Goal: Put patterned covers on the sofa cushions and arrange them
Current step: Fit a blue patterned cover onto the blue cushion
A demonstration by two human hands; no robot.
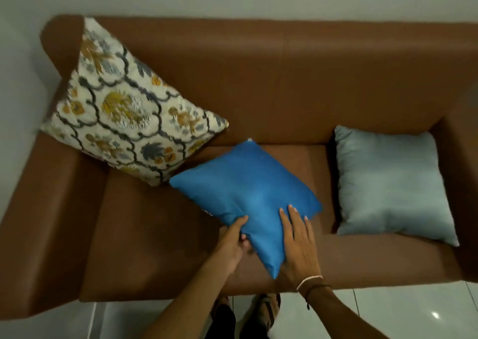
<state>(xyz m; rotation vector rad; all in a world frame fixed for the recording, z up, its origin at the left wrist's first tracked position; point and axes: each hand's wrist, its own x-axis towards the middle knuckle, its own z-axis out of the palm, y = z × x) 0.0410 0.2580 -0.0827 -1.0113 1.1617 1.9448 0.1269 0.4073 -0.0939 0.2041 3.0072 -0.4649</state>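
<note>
A plain blue cushion lies cornerwise on the middle of the brown sofa seat. My left hand pinches its lower left edge, thumb on top and fingers underneath. Flat on the cushion's lower right part rests my right hand, fingers spread. A cushion in a cream patterned cover with blue and yellow flowers leans in the sofa's left corner. A pale grey-blue uncovered cushion lies at the right end of the seat.
The sofa backrest stands against a light wall. Its left armrest and right armrest close in the seat. White floor tiles and my feet show below the front edge.
</note>
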